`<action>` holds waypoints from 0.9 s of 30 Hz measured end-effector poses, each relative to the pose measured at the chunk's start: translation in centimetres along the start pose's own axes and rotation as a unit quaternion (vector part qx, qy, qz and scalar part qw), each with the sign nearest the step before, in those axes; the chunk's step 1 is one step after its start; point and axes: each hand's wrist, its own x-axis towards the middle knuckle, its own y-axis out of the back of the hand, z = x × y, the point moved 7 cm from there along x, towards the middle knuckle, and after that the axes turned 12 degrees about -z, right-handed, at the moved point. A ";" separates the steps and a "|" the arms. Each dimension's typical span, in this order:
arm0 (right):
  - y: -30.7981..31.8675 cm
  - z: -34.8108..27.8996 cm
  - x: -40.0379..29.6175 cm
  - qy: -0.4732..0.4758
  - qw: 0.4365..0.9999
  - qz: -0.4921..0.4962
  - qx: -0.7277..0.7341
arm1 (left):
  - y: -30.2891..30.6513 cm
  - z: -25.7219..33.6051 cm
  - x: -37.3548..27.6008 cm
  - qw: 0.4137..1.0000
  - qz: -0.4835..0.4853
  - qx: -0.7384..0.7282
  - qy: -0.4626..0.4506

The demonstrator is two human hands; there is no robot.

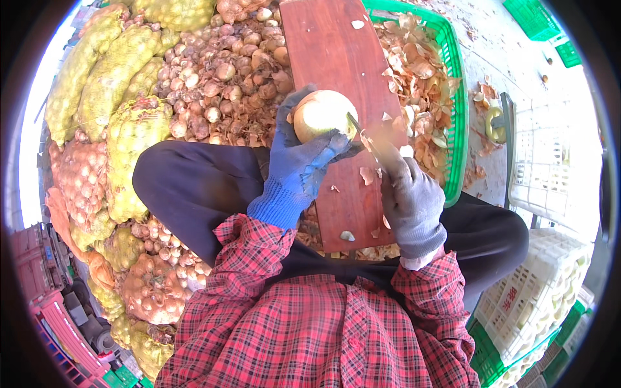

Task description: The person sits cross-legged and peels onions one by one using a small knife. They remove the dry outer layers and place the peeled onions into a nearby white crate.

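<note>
My left hand [305,155], in a blue coated work glove, holds a large pale onion [322,114] over a reddish wooden board [335,53]. My right hand [412,199] wears a grey glove and grips a knife [360,130]; its handle is mostly hidden in the fingers. The dark blade meets the right side of the onion, near a greenish spot. Part of the blade is blurred or covered by skin scraps. Bits of onion skin [367,175] lie on the board between and below my hands.
Loose unpeeled onions [225,72] are heaped to the left, beside yellow mesh sacks [109,72] of onions. A green plastic basket [458,145] on the right holds dry onion skins [422,72]. White crates [529,291] are stacked at lower right. A pink vehicle [68,334] stands at lower left.
</note>
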 end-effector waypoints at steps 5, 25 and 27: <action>-0.5 0.5 0.2 -0.023 1.000 -0.004 0.019 | -0.2 -0.3 0.0 0.999 0.006 0.034 0.011; -1.1 4.6 -0.7 -0.102 0.843 -0.173 0.499 | 0.5 -0.4 -0.2 0.980 -0.135 0.064 0.131; -0.4 4.7 -0.8 -0.129 0.839 -0.221 0.480 | 0.2 -0.7 -0.3 0.975 -0.161 0.034 0.150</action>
